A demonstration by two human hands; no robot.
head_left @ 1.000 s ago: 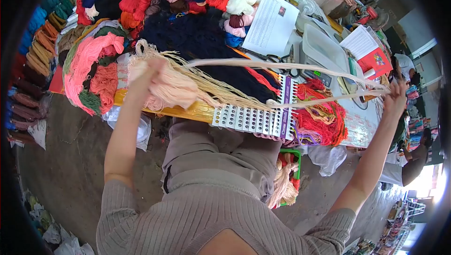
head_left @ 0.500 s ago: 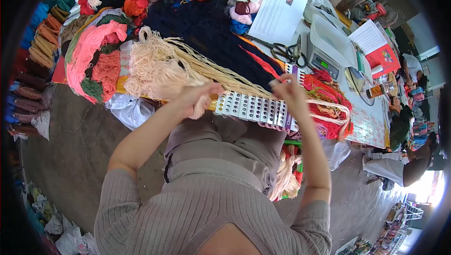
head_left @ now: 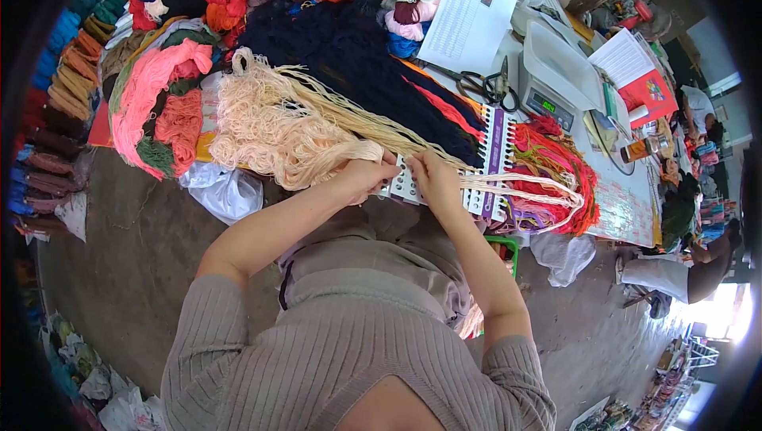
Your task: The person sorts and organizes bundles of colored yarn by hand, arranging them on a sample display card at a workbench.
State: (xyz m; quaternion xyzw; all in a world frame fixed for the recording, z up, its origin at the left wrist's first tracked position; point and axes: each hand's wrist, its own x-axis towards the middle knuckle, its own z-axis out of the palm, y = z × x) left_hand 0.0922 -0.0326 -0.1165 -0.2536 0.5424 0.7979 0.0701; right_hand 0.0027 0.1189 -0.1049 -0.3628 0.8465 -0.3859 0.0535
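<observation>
1. While my left grip point(head_left: 394, 163) meets the edge of the peach yarn point(head_left: 266, 133), its fingertips are together.
2. My right grip point(head_left: 413, 163) is pinched together just beside it; I cannot tell what strands either clamps.
3. On the worktop point(head_left: 625, 213), the pale yarn loop point(head_left: 508, 180) crosses the purple-striped punched card point(head_left: 495, 145) onto red yarn point(head_left: 589, 193).

Left hand point(head_left: 367, 177) and right hand point(head_left: 435, 182) partly hide punched cards point(head_left: 406, 186). Paper sheet's point(head_left: 467, 22) print: too small.

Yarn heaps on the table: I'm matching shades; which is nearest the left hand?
The pale peach heap: it reaches the left hand; navy yarn and coral yarn lie farther.
</observation>
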